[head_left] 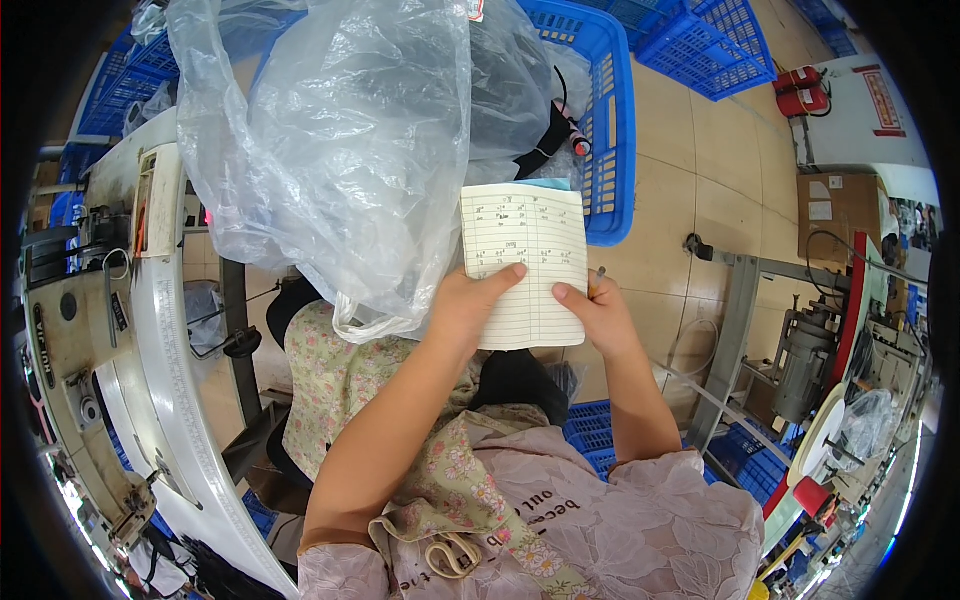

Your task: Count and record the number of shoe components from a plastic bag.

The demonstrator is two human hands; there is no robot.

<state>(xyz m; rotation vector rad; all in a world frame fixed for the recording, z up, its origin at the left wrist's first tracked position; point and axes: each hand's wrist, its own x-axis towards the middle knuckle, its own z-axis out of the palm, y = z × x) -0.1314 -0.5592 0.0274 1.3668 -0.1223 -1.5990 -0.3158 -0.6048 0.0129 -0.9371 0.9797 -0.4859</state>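
Note:
An open lined notebook (535, 240) with handwritten columns lies upright in front of me, between both hands. My left hand (472, 302) grips its left edge, with the thumb across the page. At the right edge my right hand (600, 312) is closed on the notebook, thumb on the paper. A thin brownish stick, perhaps a pen (597, 283), shows by the right fingers; its kind is unclear. Just beyond the notebook, a large clear plastic bag (340, 150) bulges over a blue basket (622, 150). A black strap-like piece (545, 145) pokes out beside the bag.
On the left stands a sewing machine (75, 320) on a white table (165, 330). To the right are a metal stand (730, 340) and a motor (806, 345). Another blue basket (705, 50), fire extinguishers (802, 90) and a cardboard box (838, 215) are farther off.

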